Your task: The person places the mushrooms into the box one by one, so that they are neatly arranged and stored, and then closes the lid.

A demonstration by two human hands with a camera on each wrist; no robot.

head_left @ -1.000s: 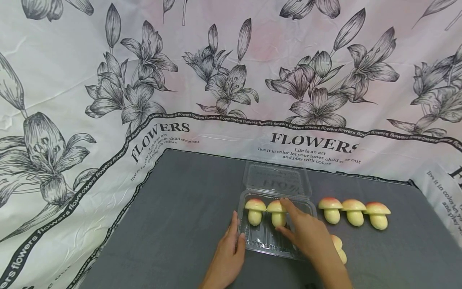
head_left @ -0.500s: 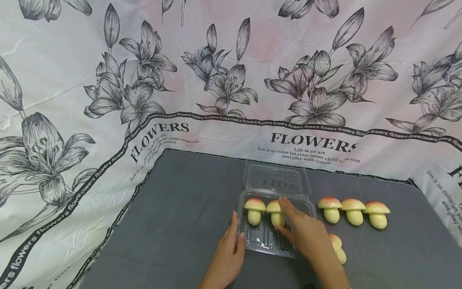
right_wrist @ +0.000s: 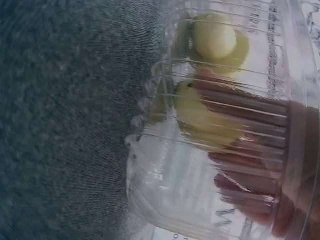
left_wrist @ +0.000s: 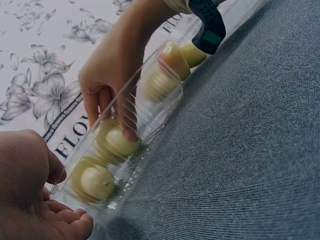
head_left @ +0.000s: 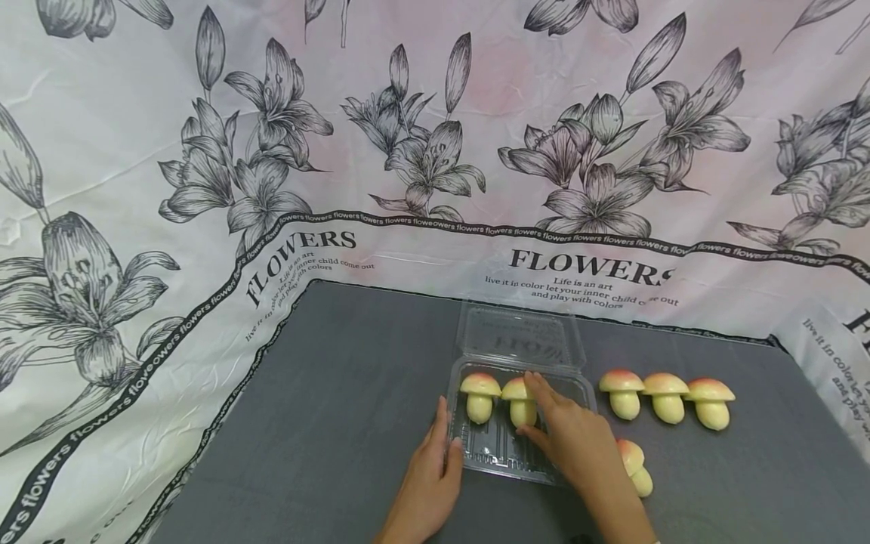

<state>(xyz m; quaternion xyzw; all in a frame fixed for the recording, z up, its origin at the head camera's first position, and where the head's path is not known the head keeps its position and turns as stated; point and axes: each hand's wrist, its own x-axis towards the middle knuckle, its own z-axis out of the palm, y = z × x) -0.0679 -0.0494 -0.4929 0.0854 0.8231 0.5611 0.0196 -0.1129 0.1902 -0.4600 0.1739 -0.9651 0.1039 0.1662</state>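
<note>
A clear plastic clamshell container (head_left: 503,455) lies with its lid swung back on the dark table. My left hand (head_left: 428,476) holds its left side, with the rim between thumb and fingers in the left wrist view. Inside, a pale yellow mushroom (head_left: 479,400) with a reddish cap lies at the back left. Beside it a second mushroom (head_left: 519,404) sits between the thumb and fingers of my right hand (head_left: 578,434), which reaches in from the right and pinches it. Through the container wall, the right wrist view shows both mushrooms (right_wrist: 215,37) and the fingertips.
To the right of the container, three more mushrooms (head_left: 666,399) stand in a row on the dark table (head_left: 326,423). Another mushroom (head_left: 635,468) is partly hidden behind the right wrist. The transparent lid (head_left: 523,336) reaches back toward the flower-print cloth (head_left: 421,257).
Both hands and the container stay almost where they were. The right hand keeps its pinch on the second mushroom; the right forearm shifts very slightly left.
</note>
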